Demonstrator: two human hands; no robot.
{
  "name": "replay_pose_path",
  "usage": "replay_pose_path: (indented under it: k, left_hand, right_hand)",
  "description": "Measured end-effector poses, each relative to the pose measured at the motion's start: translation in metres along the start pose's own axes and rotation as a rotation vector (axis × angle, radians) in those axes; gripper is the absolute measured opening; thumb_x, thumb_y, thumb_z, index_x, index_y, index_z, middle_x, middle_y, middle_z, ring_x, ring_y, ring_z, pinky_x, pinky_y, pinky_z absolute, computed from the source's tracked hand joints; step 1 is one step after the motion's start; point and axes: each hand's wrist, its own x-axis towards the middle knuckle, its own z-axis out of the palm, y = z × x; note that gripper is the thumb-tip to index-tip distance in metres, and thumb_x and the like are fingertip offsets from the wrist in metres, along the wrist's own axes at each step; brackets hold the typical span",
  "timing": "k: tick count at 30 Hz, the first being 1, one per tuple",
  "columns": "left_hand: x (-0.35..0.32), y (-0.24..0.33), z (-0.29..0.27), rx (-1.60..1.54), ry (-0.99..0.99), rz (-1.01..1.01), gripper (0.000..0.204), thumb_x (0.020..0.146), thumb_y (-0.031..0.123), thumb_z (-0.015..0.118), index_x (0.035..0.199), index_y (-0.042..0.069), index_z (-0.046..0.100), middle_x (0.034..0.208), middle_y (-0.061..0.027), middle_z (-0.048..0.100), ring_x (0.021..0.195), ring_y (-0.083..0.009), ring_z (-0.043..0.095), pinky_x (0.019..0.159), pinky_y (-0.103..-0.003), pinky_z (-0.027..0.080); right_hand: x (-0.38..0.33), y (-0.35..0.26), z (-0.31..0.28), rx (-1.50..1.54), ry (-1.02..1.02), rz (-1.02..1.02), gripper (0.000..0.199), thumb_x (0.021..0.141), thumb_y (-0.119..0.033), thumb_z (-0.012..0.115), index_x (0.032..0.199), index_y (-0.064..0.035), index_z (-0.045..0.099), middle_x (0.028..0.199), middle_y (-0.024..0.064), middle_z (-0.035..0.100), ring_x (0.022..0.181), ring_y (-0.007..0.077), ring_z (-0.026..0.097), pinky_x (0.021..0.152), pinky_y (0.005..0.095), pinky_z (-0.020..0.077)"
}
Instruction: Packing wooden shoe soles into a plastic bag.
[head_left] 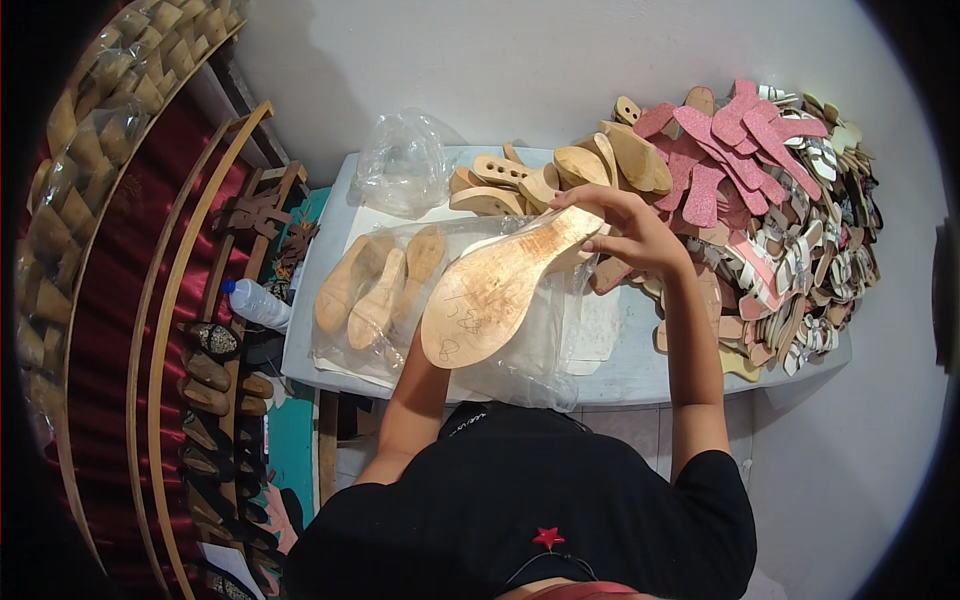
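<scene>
Wooden shoe sole (490, 295) front and centre, held up above the pale table (630, 350), its broad end pointed to 7 o'clock and its narrow end to 2! By the right hand (635, 235) that narrow end is gripped, thumb pressed to the near edge, fingers closed over the far one. And the left hand? It is blocked from view behind the broad end, only the left forearm (412, 400) being seen at 7 o'clock, so whether its fingers are open or closed cannot be told. Dark scribbled marks (465, 320) are shown on the sole's upturned face, with browner staining toward the grip. At 9 o'clock, three smaller wooden soles (375, 305) are covered by clear plastic (540, 378); whether they are inside it or merely beneath it cannot be made out. Over to 11, a puffed-up clear bag (400, 165) is stood near the table's far edge. Wooden blocks (590, 165) are clustered at 12 to 1, one pierced by a row of holes, and at 2 o'clock pink glittery cut-outs (705, 195) are heaped high, with white-strapped sandals (765, 280) piled at 3. Off the table at 9, a blue-capped bottle (260, 305) is spotted, and dark shoes (205, 460) are racked at 8.
</scene>
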Motion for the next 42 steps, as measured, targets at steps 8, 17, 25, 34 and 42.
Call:
replay_pose_path:
  k: [8,17,25,34,42]
  left_hand:
    - [-0.003,0.002,-0.012,-0.382,-0.471,-0.259,0.046,0.085,0.039,0.045,0.111,0.002,0.047,0.09,-0.012,0.056,0.064,-0.0201,0.053,0.06,-0.029,0.047]
    - [-0.001,-0.014,-0.049,-0.564,-0.298,-0.211,0.04,0.084,0.033,0.048,0.106,-0.001,0.048,0.086,-0.0119,0.055,0.062,-0.0152,0.047,0.05,-0.021,0.044]
    - [-0.003,-0.014,-0.036,-0.453,-0.195,-0.329,0.036,0.085,0.031,0.049,0.104,0.001,0.05,0.08,-0.01,0.057,0.055,-0.0129,0.048,0.042,-0.02,0.042]
    - [0.008,-0.008,0.004,0.213,0.033,-0.237,0.056,0.088,0.049,0.033,0.116,0.002,0.041,0.095,-0.0133,0.056,0.076,-0.0229,0.061,0.06,-0.028,0.056]
    - [0.022,-0.019,0.012,0.291,-0.152,-0.215,0.059,0.086,0.04,0.046,0.124,-0.003,0.032,0.116,-0.0169,0.043,0.098,-0.026,0.054,0.087,-0.036,0.046]
  right_hand:
    - [0.0,0.003,0.02,0.061,0.079,0.073,0.045,0.07,-0.007,0.066,0.111,0.0007,0.05,0.112,0.008,0.052,0.107,0.0167,0.048,0.094,0.0309,0.0362]
    - [-0.004,0.0,0.009,0.068,0.032,0.262,0.041,0.074,-0.028,0.063,0.102,-0.0001,0.056,0.093,0.0075,0.058,0.089,0.0137,0.054,0.08,0.027,0.0416]
    - [0.006,-0.007,0.003,-0.193,-0.482,0.565,0.093,0.061,-0.049,0.064,0.133,-0.0039,0.027,0.12,0.0159,0.04,0.109,0.0233,0.041,0.09,0.0352,0.0352]
    - [-0.037,0.035,0.017,0.676,-0.446,0.497,0.099,0.064,-0.05,0.064,0.134,0.0019,0.017,0.131,0.0135,0.033,0.12,0.0186,0.032,0.1,0.0297,0.024]
    - [-0.118,0.057,0.009,0.877,0.033,0.589,0.088,0.066,-0.042,0.063,0.132,-0.0007,0.023,0.128,0.0115,0.039,0.114,0.0188,0.043,0.095,0.033,0.0343]
